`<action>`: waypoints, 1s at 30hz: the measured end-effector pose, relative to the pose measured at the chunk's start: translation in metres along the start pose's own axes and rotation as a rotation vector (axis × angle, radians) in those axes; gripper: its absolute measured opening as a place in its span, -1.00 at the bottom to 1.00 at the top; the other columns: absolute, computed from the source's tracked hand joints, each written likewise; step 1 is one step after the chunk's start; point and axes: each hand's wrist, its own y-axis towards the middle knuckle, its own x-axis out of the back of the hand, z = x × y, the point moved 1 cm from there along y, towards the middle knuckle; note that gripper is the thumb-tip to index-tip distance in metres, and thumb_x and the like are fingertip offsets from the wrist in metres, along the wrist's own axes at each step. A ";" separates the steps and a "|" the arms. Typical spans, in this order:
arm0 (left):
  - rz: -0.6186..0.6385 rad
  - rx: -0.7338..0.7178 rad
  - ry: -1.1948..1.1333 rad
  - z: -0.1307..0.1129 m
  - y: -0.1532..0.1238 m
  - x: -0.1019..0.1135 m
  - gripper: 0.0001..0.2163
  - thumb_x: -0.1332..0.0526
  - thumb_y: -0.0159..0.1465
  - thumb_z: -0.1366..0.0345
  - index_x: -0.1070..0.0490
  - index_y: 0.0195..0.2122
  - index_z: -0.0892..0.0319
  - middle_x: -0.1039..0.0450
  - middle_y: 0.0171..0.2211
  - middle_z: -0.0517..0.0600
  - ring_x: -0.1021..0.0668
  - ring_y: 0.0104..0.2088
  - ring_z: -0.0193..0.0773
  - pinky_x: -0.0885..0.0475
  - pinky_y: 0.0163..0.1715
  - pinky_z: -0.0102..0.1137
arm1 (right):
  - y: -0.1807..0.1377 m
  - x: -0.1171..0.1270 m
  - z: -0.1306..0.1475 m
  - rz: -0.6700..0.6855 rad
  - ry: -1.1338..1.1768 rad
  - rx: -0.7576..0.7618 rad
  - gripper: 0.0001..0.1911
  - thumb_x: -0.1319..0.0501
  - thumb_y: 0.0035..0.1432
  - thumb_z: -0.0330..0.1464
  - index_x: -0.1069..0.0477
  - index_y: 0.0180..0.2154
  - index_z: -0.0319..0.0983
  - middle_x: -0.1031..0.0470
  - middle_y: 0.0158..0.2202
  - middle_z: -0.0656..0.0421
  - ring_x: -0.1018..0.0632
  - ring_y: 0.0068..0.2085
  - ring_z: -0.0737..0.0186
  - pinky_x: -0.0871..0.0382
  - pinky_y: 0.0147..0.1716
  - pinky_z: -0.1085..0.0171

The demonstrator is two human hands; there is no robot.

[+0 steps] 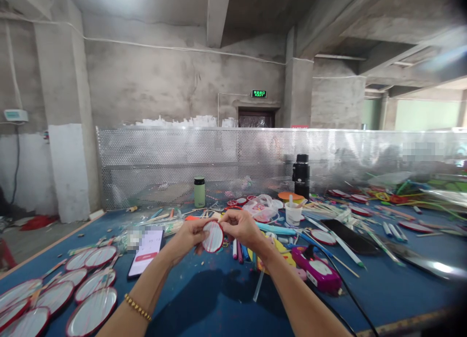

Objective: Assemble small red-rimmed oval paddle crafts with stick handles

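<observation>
Both my hands hold a small round disc (213,237) with a red rim and a white face, raised above the blue table (204,298). My left hand (188,239) grips its left edge with closed fingers. My right hand (241,227) pinches the top right of the rim. A gold bead bracelet (137,307) sits on my left forearm. Under my hands lie coloured pens and sticks (241,252).
Several larger red-rimmed discs (73,293) lie at the near left. A phone (146,252) lies left of my hands, a pink glue gun (318,271) with a cable to the right. A green bottle (199,192), white cup (293,213), black flask (301,175) and perforated metal screen (233,157) stand behind.
</observation>
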 end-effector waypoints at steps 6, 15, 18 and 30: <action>0.017 -0.004 -0.007 0.000 -0.001 0.001 -0.49 -0.24 0.17 0.23 -0.32 0.14 0.32 -0.39 -0.53 -0.08 -0.34 -0.69 -0.46 -0.20 -0.70 -0.53 | -0.001 0.002 -0.003 0.048 0.034 -0.033 -0.87 -0.23 -0.03 -0.33 -0.44 -0.49 -0.27 -0.40 -0.66 0.27 -0.43 -0.67 0.38 -0.26 -0.70 0.44; -0.118 -0.038 -0.030 0.003 0.006 -0.001 -0.48 -0.22 0.16 0.22 -0.30 0.13 0.32 -0.42 -0.54 -0.08 -0.38 -0.70 -0.43 -0.21 -0.70 -0.52 | 0.003 0.010 -0.003 0.010 0.061 -0.054 -0.67 -0.16 0.14 -0.15 -0.49 -0.34 -0.31 -0.44 -0.59 0.23 -0.46 -0.64 0.36 -0.31 -0.70 0.43; -0.199 -0.067 -0.009 0.011 0.013 -0.004 -0.48 -0.18 0.16 0.23 -0.27 0.13 0.38 -0.40 -0.64 -0.09 -0.40 -0.71 -0.37 -0.26 -0.69 -0.49 | 0.005 0.007 -0.005 -0.070 0.037 -0.073 -0.63 -0.15 0.13 -0.11 -0.48 -0.31 -0.30 -0.46 -0.51 0.20 -0.49 -0.60 0.34 -0.32 -0.73 0.42; -0.336 -0.025 0.114 0.012 0.014 -0.006 -0.50 -0.14 0.17 0.15 -0.33 0.07 0.36 -0.38 -0.64 -0.09 -0.45 -0.66 -0.28 -0.32 -0.69 -0.44 | 0.007 -0.001 -0.027 -0.004 -0.040 -0.177 -0.82 -0.17 0.07 -0.26 -0.32 -0.47 -0.23 -0.38 -0.72 0.30 -0.48 -0.68 0.26 -0.41 -0.72 0.34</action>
